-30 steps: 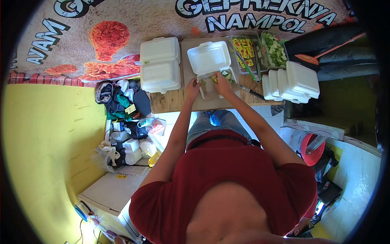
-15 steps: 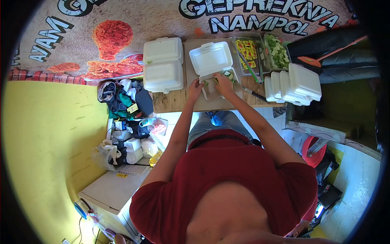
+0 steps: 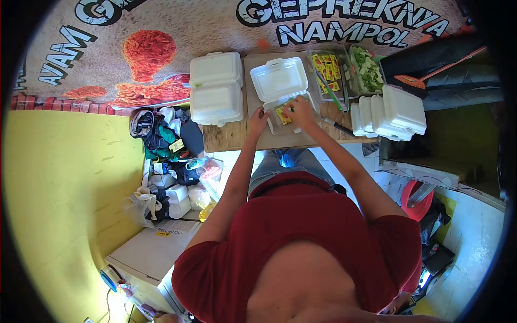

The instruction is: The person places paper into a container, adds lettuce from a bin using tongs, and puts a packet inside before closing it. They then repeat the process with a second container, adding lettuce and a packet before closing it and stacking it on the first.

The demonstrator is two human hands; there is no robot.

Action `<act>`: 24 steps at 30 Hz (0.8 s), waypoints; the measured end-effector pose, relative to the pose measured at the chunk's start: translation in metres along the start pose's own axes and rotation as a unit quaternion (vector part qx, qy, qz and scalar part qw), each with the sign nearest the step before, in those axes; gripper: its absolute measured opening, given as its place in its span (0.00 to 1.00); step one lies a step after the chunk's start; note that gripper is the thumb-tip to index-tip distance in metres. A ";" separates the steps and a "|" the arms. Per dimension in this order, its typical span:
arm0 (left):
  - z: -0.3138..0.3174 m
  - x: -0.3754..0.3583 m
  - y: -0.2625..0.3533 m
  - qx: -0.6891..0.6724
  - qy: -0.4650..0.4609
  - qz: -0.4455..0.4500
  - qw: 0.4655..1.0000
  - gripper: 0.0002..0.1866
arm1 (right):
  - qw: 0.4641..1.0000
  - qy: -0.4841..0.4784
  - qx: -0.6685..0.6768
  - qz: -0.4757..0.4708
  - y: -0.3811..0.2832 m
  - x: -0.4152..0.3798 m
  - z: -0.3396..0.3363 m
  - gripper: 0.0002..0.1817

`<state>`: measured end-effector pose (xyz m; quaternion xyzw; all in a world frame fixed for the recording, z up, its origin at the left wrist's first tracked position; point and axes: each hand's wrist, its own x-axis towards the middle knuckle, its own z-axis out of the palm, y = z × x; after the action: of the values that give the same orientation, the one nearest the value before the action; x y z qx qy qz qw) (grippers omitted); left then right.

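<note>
An open white foam food box (image 3: 279, 79) stands on the table before me, its lid tipped back. Yellow-and-red sauce sachets (image 3: 283, 115) lie in its lower half. At the box's left edge, my left hand (image 3: 258, 120) is closed with its fingertips on the rim. My right hand (image 3: 301, 112) reaches over the right part of the box with its fingers curled together. A bit of green shows by its fingertips; what they hold, if anything, is too small to name. This hand covers part of the box's contents.
Closed foam boxes (image 3: 216, 102) stand at left, and more are stacked (image 3: 404, 110) at right. Behind are a clear tub of sachets (image 3: 327, 70) with green-handled tongs (image 3: 335, 92) and a tub of cut greens (image 3: 367, 70). A black-handled knife (image 3: 339, 126) lies right of my hand.
My right hand has shifted slightly right within the box. Yellow sachets now show in the lower half, where I could not see them before. My left hand stays at the left rim.
</note>
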<state>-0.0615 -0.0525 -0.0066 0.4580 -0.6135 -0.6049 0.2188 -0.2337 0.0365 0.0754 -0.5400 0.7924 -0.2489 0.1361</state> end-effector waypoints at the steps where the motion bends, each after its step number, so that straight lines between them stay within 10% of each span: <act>1: 0.000 0.000 -0.001 0.000 0.003 0.000 1.000 0.19 | 0.999 -0.013 -0.034 0.008 0.005 -0.002 -0.016 0.08; 9: 0.003 -0.015 0.022 0.029 0.031 0.014 0.999 0.21 | 0.994 0.062 -0.020 -0.089 -0.007 0.089 -0.044 0.26; 14: 0.004 -0.035 0.028 0.240 0.088 0.009 0.967 0.19 | 0.984 0.092 -0.109 -0.111 0.009 0.152 -0.010 0.22; 24: -0.019 -0.018 0.012 0.041 0.117 -0.014 0.992 0.19 | 0.961 0.103 0.030 -0.256 -0.019 0.046 -0.089 0.09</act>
<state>-0.0407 -0.0500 0.0132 0.5430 -0.6015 -0.5245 0.2613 -0.2791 0.0108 0.1634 -0.6920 0.6293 -0.3537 0.0018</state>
